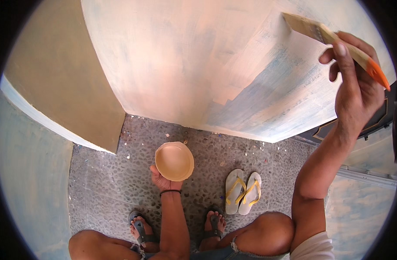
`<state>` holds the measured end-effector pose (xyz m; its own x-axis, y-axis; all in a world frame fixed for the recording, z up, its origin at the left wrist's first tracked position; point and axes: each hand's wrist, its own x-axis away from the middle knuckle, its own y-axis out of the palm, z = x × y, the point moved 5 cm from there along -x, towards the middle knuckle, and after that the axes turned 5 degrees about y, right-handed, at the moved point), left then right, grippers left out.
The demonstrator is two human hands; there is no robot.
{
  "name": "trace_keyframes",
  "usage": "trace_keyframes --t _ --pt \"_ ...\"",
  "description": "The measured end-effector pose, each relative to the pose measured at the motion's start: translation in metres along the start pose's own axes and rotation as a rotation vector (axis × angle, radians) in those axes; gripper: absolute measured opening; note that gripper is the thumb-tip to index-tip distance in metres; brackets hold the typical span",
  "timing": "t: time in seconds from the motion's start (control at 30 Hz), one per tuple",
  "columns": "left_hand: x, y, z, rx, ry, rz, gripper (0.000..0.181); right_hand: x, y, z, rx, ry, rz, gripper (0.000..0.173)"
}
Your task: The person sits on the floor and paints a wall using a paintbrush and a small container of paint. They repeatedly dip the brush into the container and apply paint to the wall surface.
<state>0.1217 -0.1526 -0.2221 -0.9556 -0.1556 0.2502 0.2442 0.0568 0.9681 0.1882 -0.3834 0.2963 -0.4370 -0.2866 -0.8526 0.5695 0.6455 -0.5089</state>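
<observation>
My right hand (pixel 358 74) grips the handle of a flat paintbrush (pixel 315 30) with an orange handle tip. The bristle end is at the upper right of the wall (pixel 172 65), on or very close to its surface. Pale peach paint covers much of this wall, while streaks of blue-grey show at its right side. Low in front of me, my left hand (pixel 162 180) holds up a round tub (pixel 174 161) from beneath. Peach-coloured paint is inside the tub, and most of the fingers are hidden under it.
A pair of pale flip-flops with yellow straps (pixel 243 191) lies on the pebbled floor (pixel 101 182), right of my sandalled feet. A brown panel (pixel 71 81) meets the wall at left. At right stands a dark panel (pixel 374 120) with gold trim. Paint specks dot the floor.
</observation>
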Motion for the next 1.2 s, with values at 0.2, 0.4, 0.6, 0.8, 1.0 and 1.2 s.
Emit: trace_keyframes --t 0.2,0.4,0.6,0.8,1.0,1.2 --pt "-0.001 0.002 0.006 -0.008 0.012 0.06 0.073 0.068 0.076 -0.009 -0.223 0.356 -0.303 0.005" --pt "0.002 0.018 0.007 -0.01 0.019 0.026 0.073 0.081 0.115 0.011 -0.208 0.276 -0.365 0.006" --pt "0.002 0.016 0.02 0.017 0.053 0.041 0.071 0.007 0.029 -0.004 -0.146 0.04 0.087 0.012" --pt "0.0 0.014 0.013 0.068 0.018 0.093 0.073 0.091 0.06 -0.002 -0.299 0.093 -0.197 0.013" --pt "0.003 0.015 0.018 0.045 0.031 0.037 0.067 0.207 0.153 0.022 -0.132 0.189 -0.539 0.024" --pt "0.003 0.009 0.012 0.102 0.003 0.14 0.065 0.232 0.173 0.041 -0.059 0.19 -0.578 0.028"
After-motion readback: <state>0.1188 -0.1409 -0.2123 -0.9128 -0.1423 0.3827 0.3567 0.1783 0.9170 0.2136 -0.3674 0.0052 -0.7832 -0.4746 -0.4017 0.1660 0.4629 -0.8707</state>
